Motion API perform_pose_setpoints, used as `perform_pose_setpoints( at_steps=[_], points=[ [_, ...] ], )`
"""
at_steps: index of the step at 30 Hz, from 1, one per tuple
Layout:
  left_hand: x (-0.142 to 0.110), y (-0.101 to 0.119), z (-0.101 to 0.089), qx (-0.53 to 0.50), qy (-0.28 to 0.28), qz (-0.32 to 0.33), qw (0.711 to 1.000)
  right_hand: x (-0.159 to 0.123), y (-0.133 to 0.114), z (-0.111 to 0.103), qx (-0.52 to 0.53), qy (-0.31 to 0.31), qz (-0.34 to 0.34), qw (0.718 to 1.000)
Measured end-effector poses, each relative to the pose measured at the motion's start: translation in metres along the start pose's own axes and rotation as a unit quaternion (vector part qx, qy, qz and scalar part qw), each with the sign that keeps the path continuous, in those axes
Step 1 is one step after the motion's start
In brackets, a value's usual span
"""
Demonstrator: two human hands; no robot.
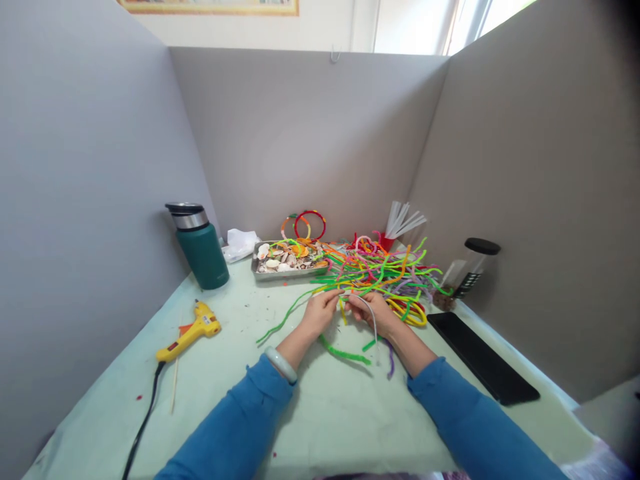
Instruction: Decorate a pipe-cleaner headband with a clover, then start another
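In front of the heap of coloured pipe cleaners (380, 267), my left hand (320, 312) and my right hand (374, 312) are close together with their fingertips pinched. Between them runs a thin white curved strip (371, 308), arching over my right fingers and down toward the table. Its exact kind I cannot make out. A short yellow piece (343, 311) hangs between the hands; whether it is attached is unclear. A green pipe cleaner (347, 355) lies below my hands, and a purple one (391, 360) lies under my right wrist.
Behind my hands sit a metal tray (290, 275) of shells and two wrapped hoops (311, 212). To the left are a green bottle (203, 253) and a yellow glue gun (190, 337) with its cord. A black slab (483, 357) and a clear container (473, 267) stand right. Grey partitions (310, 133) surround the table.
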State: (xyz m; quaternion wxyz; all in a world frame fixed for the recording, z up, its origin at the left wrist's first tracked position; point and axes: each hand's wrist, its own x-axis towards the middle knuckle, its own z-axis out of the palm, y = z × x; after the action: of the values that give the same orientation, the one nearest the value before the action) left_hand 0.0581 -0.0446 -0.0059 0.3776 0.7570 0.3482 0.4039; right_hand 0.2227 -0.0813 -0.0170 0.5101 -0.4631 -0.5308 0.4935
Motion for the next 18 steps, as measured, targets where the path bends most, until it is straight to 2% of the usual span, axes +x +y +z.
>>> perform_pose_setpoints(
  at_steps=[5, 12, 18],
  points=[
    [-0.0011, -0.0023, 0.0014, 0.023, -0.006, 0.024, 0.999, -0.0002, 0.0005, -0.0014, 0.014, -0.005, 0.002, 1.0],
    [-0.0023, -0.0037, 0.0035, 0.094, 0.028, 0.046, 0.994, 0.0018, 0.0046, -0.0003, 0.042, -0.005, -0.008, 0.999],
    [-0.0022, -0.0028, 0.004, 0.129, 0.033, 0.061, 0.989, -0.0005, 0.0034, 0.0012, 0.04, -0.022, -0.015, 0.999]
  ],
)
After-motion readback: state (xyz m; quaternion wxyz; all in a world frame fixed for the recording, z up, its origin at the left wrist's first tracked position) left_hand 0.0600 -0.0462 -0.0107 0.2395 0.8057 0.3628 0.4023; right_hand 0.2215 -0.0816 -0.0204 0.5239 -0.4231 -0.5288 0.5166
